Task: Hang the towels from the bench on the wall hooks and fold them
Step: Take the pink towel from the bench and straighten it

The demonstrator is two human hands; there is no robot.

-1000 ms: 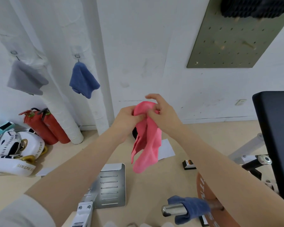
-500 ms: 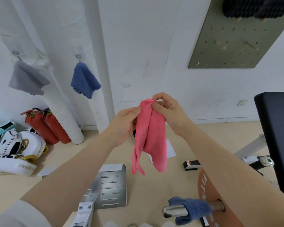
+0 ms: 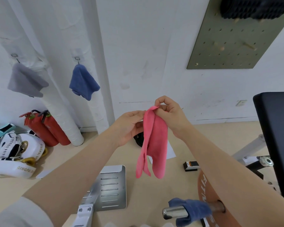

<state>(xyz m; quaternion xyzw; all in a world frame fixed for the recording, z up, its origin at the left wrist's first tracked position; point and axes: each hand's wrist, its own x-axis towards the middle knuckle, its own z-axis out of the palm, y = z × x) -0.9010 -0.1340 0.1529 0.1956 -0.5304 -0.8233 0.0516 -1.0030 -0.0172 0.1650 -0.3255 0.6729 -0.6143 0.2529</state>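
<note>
I hold the pink towel (image 3: 152,145) up in front of the white wall. My right hand (image 3: 170,115) pinches its top corner, and my left hand (image 3: 129,126) grips its edge just beside. On hooks left of it hang a blue towel (image 3: 83,82) and a grey towel (image 3: 25,81).

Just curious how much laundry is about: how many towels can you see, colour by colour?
Pink towel, held up by both hands: 1
Blue towels, one on a wall hook, one on the steel bar: 2
Grey towel, on a wall hook: 1
Total: 4
</note>
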